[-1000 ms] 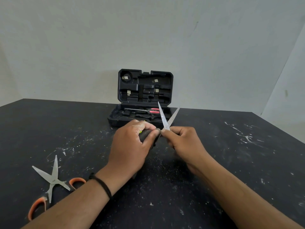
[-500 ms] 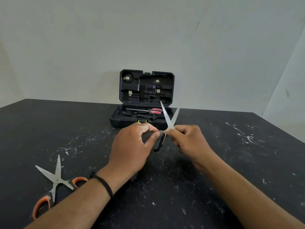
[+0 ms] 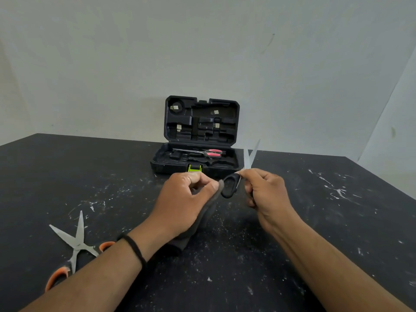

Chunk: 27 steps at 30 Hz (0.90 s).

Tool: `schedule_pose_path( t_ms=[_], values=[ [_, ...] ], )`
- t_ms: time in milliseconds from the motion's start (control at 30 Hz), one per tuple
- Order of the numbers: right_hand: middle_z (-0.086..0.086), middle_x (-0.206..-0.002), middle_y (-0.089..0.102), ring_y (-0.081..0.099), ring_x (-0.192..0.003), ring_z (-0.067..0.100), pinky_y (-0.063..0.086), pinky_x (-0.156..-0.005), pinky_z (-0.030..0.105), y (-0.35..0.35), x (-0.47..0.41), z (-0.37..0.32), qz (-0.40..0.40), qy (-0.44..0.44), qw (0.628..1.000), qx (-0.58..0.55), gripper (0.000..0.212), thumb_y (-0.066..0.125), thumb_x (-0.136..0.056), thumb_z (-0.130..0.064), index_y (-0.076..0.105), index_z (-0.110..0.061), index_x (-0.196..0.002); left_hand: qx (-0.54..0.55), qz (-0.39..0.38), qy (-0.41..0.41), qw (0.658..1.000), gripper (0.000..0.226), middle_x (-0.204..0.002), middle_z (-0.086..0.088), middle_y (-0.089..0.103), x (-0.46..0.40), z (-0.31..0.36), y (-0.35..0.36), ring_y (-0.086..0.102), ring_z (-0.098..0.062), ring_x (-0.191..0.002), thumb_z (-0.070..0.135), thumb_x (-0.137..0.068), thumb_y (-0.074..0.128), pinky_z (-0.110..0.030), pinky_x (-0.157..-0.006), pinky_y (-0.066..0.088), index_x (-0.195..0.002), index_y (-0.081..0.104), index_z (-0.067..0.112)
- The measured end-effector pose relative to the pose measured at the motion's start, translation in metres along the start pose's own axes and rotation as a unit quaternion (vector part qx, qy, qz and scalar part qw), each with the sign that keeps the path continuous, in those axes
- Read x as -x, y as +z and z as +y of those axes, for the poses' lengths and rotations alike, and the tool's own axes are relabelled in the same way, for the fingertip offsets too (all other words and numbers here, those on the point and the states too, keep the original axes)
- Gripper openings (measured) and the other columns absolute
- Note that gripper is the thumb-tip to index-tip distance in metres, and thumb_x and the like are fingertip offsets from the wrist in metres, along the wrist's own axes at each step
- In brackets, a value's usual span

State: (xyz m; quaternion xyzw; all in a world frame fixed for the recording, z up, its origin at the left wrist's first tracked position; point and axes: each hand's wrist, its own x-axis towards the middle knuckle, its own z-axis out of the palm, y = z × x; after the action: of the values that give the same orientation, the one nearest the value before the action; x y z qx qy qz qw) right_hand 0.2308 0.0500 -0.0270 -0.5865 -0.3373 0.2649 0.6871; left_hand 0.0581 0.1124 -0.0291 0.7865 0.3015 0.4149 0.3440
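Orange-handled scissors (image 3: 75, 246) lie open at the far left of the black table (image 3: 315, 221), untouched. The left hand (image 3: 184, 199) pinches a dark cloth (image 3: 195, 226), pressed against a handle loop. Behind stands an open tool case (image 3: 200, 122) with red-handled scissors (image 3: 210, 153) inside. The black-handled scissors (image 3: 229, 188) are held above mid-table, blades up and slightly parted, gripped near the pivot by the right hand (image 3: 266, 194). Judged step: wiping the handles. The next move calls for a steady pivot hold, fingers clear of the edges.
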Motion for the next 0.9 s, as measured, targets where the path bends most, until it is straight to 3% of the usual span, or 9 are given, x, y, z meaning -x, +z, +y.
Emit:
schedule_pose_path(
  t_ms=[100, 233, 367, 467, 533, 667, 800, 900],
  values=[
    [-0.002, -0.05, 0.042, 0.03, -0.047, 0.01, 0.027, -0.045, 0.025, -0.003, -0.004, -0.001, 0.038, 0.011, 0.999, -0.025, 0.014, 0.069, -0.091, -0.016, 0.068, -0.004, -0.085, -0.047, -0.055, 0.008, 0.997, 0.014, -0.073, 0.019, 0.073, 0.007, 0.004, 0.005, 0.067, 0.004, -0.068, 0.037, -0.09, 0.074, -0.016, -0.067, 0.049, -0.079, 0.077, 0.029],
    [-0.002, -0.052, 0.042, 0.031, -0.048, 0.011, 0.029, -0.045, 0.025, 0.001, 0.0, 0.003, 0.02, 0.038, 0.999, -0.018, 0.017, 0.069, -0.091, -0.019, 0.065, -0.009, -0.077, -0.05, 0.075, 0.03, 0.995, 0.008, -0.079, 0.022, 0.073, 0.007, 0.001, 0.008, 0.068, 0.004, -0.078, 0.037, -0.088, 0.075, -0.024, -0.071, 0.057, -0.081, 0.077, 0.035],
    [-0.002, -0.053, 0.043, 0.032, -0.05, 0.012, 0.031, -0.044, 0.024, 0.003, 0.002, 0.001, -0.001, 0.06, 0.998, -0.006, 0.022, 0.07, -0.092, -0.021, 0.067, -0.012, -0.071, -0.106, 0.137, 0.011, 0.985, 0.011, -0.077, 0.023, 0.071, 0.003, -0.003, 0.006, 0.066, 0.005, -0.074, 0.043, -0.089, 0.07, -0.027, -0.067, 0.057, -0.081, 0.075, 0.037],
    [0.002, -0.055, 0.042, 0.03, -0.051, 0.013, 0.029, -0.046, 0.025, 0.0, 0.002, 0.001, 0.007, 0.044, 0.999, 0.017, 0.028, 0.069, -0.092, -0.021, 0.066, 0.003, -0.077, -0.109, 0.205, -0.007, 0.973, 0.015, -0.07, 0.019, 0.07, -0.002, -0.005, -0.002, 0.064, 0.003, -0.067, 0.043, -0.091, 0.067, -0.027, -0.061, 0.055, -0.081, 0.074, 0.034],
    [0.008, -0.06, 0.04, 0.027, -0.053, 0.015, 0.026, -0.049, 0.028, 0.002, 0.004, 0.004, 0.008, 0.017, 0.999, 0.04, 0.038, 0.07, -0.09, -0.02, 0.06, 0.016, -0.085, -0.102, 0.181, 0.026, 0.978, 0.014, -0.072, 0.019, 0.071, 0.001, -0.004, -0.002, 0.066, 0.002, -0.07, 0.043, -0.09, 0.069, -0.025, -0.062, 0.055, -0.083, 0.074, 0.033],
    [0.005, -0.057, 0.042, 0.031, -0.054, 0.015, 0.029, -0.054, 0.03, 0.012, 0.011, 0.007, -0.012, -0.002, 0.998, 0.059, 0.036, 0.07, -0.089, -0.02, 0.063, 0.015, -0.083, -0.17, 0.108, 0.111, 0.973, 0.011, -0.083, 0.023, 0.07, 0.009, 0.005, 0.012, 0.064, 0.005, -0.081, 0.045, -0.086, 0.075, -0.017, -0.073, 0.051, -0.086, 0.075, 0.034],
    [0.003, -0.055, 0.044, 0.035, -0.057, 0.017, 0.033, -0.054, 0.029, 0.013, 0.015, 0.005, -0.047, -0.005, 0.995, 0.089, 0.033, 0.071, -0.09, -0.023, 0.066, -0.001, -0.066, -0.256, 0.111, 0.087, 0.957, 0.016, -0.086, 0.022, 0.067, 0.008, 0.005, 0.012, 0.06, 0.001, -0.083, 0.053, -0.086, 0.069, -0.022, -0.07, 0.048, -0.089, 0.073, 0.039],
    [0.006, -0.058, 0.043, 0.033, -0.059, 0.021, 0.031, -0.054, 0.03, 0.009, 0.011, 0.004, -0.02, -0.017, 0.997, 0.079, 0.037, 0.07, -0.091, -0.022, 0.064, 0.014, -0.083, -0.3, 0.062, 0.059, 0.95, 0.017, -0.088, 0.019, 0.067, 0.01, 0.008, 0.008, 0.059, 0.0, -0.085, 0.056, -0.087, 0.065, -0.027, -0.071, 0.049, -0.089, 0.07, 0.039]
  ],
)
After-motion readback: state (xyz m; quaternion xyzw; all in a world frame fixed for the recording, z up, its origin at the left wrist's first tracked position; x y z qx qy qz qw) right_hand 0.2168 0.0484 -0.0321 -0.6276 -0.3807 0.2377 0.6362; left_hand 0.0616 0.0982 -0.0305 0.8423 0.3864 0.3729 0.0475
